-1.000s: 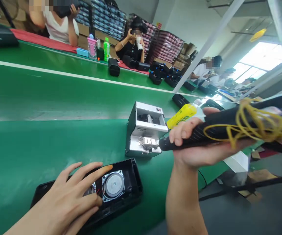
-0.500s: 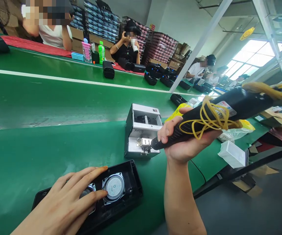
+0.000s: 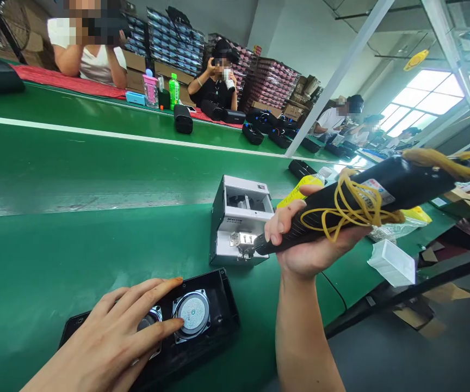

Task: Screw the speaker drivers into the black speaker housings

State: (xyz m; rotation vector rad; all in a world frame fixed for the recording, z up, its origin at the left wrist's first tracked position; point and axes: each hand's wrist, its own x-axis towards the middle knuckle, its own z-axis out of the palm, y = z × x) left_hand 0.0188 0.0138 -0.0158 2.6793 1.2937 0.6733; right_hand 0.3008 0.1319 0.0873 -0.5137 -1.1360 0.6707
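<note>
Electric screwdriver (image 3: 353, 204), black and long-bodied, is being held nearly level above the green surface (image 3: 75, 239), its tip being pressed against the metal front of a small white and black screw feeder box (image 3: 239, 220). The tool is being gripped by the right hand (image 3: 312, 239), whose fingers (image 3: 278, 220) are being wrapped closed around the lower barrel while the forearm is being raised almost straight up from the bottom edge. A tangle of yellow cord (image 3: 349, 207) is being carried around the barrel, just beside a small label.

Lower left, a black speaker housing (image 3: 202, 321) is being steadied flat on the surface by the left hand (image 3: 112, 343), fingers spread apart and lying over it, one fingertip being rested on the rim of a round silver speaker driver (image 3: 192, 313).

Behind the screwdriver, a yellow-labelled bottle (image 3: 298, 190) is being partly hidden, and a white plastic tray (image 3: 392, 262) is lying near the surface edge. Across the surface, marked with a white line, other people are being seen seated with black speakers (image 3: 183, 118) in front of them, stacked boxes (image 3: 271, 81) behind them and bright windows at the far right.
</note>
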